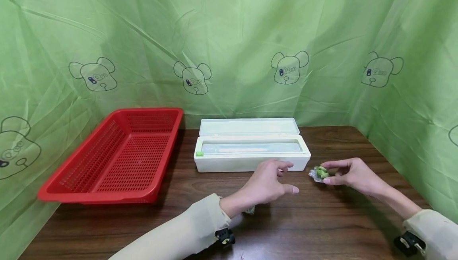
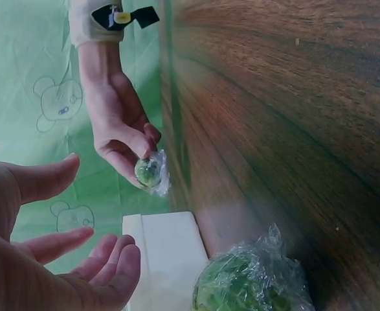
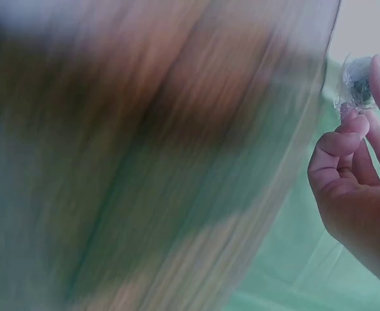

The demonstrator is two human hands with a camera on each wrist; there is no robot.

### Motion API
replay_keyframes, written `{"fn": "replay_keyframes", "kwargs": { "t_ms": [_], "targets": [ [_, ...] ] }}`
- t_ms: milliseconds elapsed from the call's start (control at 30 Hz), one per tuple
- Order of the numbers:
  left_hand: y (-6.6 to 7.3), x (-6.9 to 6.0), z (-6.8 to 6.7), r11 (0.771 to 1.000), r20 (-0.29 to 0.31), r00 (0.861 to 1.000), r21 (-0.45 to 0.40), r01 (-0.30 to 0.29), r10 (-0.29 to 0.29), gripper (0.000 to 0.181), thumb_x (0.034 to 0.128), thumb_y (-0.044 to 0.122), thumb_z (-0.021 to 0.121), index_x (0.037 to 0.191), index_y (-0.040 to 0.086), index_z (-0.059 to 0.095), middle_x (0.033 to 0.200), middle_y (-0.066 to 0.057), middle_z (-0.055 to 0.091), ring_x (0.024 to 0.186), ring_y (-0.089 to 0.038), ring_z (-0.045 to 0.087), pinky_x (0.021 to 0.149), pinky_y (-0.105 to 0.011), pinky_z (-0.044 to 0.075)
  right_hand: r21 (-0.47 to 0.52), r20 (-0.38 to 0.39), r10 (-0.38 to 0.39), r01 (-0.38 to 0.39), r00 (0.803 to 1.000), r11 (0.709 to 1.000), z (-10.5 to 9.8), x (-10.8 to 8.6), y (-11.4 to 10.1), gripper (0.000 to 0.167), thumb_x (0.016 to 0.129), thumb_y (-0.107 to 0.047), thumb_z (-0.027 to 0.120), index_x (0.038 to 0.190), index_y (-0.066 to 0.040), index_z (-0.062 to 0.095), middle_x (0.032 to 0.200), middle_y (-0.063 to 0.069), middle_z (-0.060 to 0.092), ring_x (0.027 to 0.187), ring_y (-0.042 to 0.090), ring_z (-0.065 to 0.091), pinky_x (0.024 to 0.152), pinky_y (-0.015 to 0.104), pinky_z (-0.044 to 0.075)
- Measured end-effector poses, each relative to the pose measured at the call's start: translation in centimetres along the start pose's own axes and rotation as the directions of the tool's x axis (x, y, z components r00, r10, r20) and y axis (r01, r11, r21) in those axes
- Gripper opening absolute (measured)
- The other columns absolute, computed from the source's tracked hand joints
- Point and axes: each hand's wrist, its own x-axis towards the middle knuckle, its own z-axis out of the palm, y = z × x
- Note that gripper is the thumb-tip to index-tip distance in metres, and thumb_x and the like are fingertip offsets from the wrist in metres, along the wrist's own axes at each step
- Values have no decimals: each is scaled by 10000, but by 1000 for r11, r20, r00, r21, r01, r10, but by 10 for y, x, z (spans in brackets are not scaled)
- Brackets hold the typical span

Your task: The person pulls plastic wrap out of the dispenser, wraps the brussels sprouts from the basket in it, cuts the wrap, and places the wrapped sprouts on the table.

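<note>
My right hand (image 1: pixel 354 176) pinches a small round green vegetable (image 1: pixel 322 171) in clear plastic wrap between thumb and fingers, just right of the white wrap dispenser box (image 1: pixel 252 164). With fingers spread and nothing in them, my left hand (image 1: pixel 268 182) hovers before the front of that box. A second wrapped green vegetable (image 2: pixel 245 282) lies on the table under my left wrist; in the head view the forearm mostly hides it. The box lid (image 1: pixel 250 127) is raised, and a clear strip lies inside along its length.
A red perforated plastic basket (image 1: pixel 150 195) stands at the left of the dark wooden table (image 1: pixel 304 228). Green cloth (image 1: pixel 236 53) printed with bear heads hangs behind and at both sides.
</note>
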Motion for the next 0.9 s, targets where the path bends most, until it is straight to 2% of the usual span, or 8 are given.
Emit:
{"fn": "replay_keyframes", "kwargs": {
  "t_ms": [233, 467, 767, 900],
  "targets": [
    [-3, -3, -3, 1000, 0, 1000, -9, 1, -1, 648, 810, 258, 936, 1392, 114, 688, 1267, -36, 694, 1102, -160, 665, 916, -253, 514, -1, 18, -29, 29, 999, 1000, 21, -4, -22, 523, 822, -158, 912, 1279, 18, 727, 736, 36, 627, 655, 107, 538, 560, 264, 460],
    [-4, -7, -10, 1000, -12, 1000, -13, 2, -2, 652, 816, 272, 932, 1398, 116, 683, 1316, -31, 694, 1125, -174, 669, 925, -269, 525, 30, 43, -70, 69, 997, 997, 43, -6, -41, 476, 805, -132, 918, 1230, 8, 756, 710, 35, 621, 622, 99, 516, 514, 253, 426],
    [-9, -18, -25, 1000, -29, 1000, -29, 5, -6, 636, 849, 242, 906, 1422, 109, 665, 1338, -26, 655, 1170, -188, 654, 943, -294, 531, 72, 72, -48, 42, 996, 997, 75, -5, -60, 476, 758, -152, 954, 1182, -21, 784, 762, 71, 668, 608, 105, 530, 510, 240, 444],
    [-13, -24, -33, 999, -36, 999, -39, 13, -14, 637, 857, 256, 900, 1432, 125, 658, 1336, -21, 654, 1176, -185, 646, 942, -314, 533, 45, 77, -43, 40, 996, 998, 88, -3, -68, 456, 741, -186, 966, 1147, -62, 803, 734, 52, 658, 605, 104, 524, 512, 235, 432]
  ]
}}
